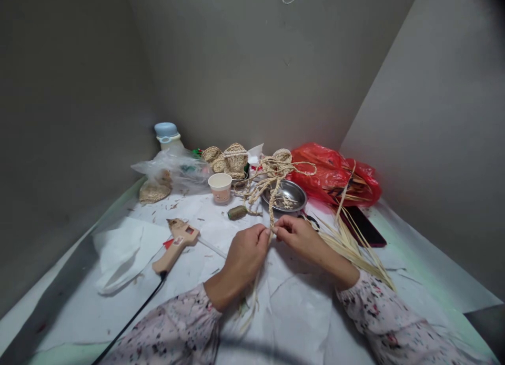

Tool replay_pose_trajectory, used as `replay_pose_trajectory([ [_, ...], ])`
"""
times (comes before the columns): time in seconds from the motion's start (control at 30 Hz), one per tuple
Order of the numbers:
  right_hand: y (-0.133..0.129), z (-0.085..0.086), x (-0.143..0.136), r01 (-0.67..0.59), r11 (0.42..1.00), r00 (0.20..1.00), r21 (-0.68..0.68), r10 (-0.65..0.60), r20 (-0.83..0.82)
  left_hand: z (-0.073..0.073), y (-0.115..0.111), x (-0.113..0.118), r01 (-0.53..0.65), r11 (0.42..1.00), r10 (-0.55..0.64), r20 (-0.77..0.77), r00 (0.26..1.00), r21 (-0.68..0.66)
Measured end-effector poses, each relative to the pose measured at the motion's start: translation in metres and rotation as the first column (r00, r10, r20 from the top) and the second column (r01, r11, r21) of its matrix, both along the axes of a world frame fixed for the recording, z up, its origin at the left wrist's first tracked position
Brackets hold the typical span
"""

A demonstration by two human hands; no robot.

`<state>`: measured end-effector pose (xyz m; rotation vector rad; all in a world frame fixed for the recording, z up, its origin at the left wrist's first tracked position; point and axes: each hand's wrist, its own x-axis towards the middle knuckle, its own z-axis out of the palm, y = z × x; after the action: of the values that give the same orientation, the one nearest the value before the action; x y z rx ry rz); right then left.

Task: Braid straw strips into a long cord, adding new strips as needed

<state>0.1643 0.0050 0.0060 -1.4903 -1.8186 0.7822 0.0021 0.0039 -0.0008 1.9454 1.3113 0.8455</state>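
Note:
A braided straw cord [271, 210] runs down from a looped heap of the same cord [262, 183] to my two hands at the centre. My left hand [249, 249] pinches the lower part of the braid, its fingers curled round it. Right beside it, my right hand [296, 237] closes thumb and fingers on the braid from the other side. Loose straw ends [254, 296] hang below my left hand onto the white sheet. Behind the hands, a metal bowl [292, 195] holds small straw scraps.
A glue gun [177, 246] with a black cable lies at left, near a white cloth [122, 249]. Behind stand a paper cup [220, 188] and a blue-lidded bottle [168, 133]. Long straw strips [355, 249], a phone [365, 227] and a red bag [323, 168] lie at right.

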Motion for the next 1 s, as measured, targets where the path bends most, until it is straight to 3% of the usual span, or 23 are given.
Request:
replay_pose_trajectory([
  [0.17, -0.002, -0.002, -0.004, 0.026, 1.000, 1.000, 0.016, -0.027, 0.017, 0.002, -0.001, -0.001, -0.079, 0.992, 0.085, -0.053, 0.995, 0.097],
  [0.4, -0.007, 0.001, -0.012, 0.110, 0.993, 0.993, 0.049, -0.107, -0.051, 0.005, -0.011, 0.004, -0.012, 0.998, 0.013, -0.011, 1.000, 0.063],
  [0.57, -0.007, -0.001, -0.014, 0.154, 0.988, 0.969, 0.004, -0.150, -0.196, 0.004, -0.019, 0.006, 0.052, 0.993, -0.035, -0.155, 0.987, 0.108],
  [0.77, -0.005, -0.004, -0.018, 0.106, 0.972, 0.857, -0.210, -0.196, -0.476, -0.003, -0.020, 0.006, 0.097, 0.982, -0.036, -0.342, 0.939, 0.164],
  [1.0, -0.005, -0.007, -0.020, -0.004, 0.953, 0.731, -0.304, -0.205, -0.651, -0.004, -0.021, 0.005, 0.133, 0.979, -0.083, -0.298, 0.951, 0.155],
])
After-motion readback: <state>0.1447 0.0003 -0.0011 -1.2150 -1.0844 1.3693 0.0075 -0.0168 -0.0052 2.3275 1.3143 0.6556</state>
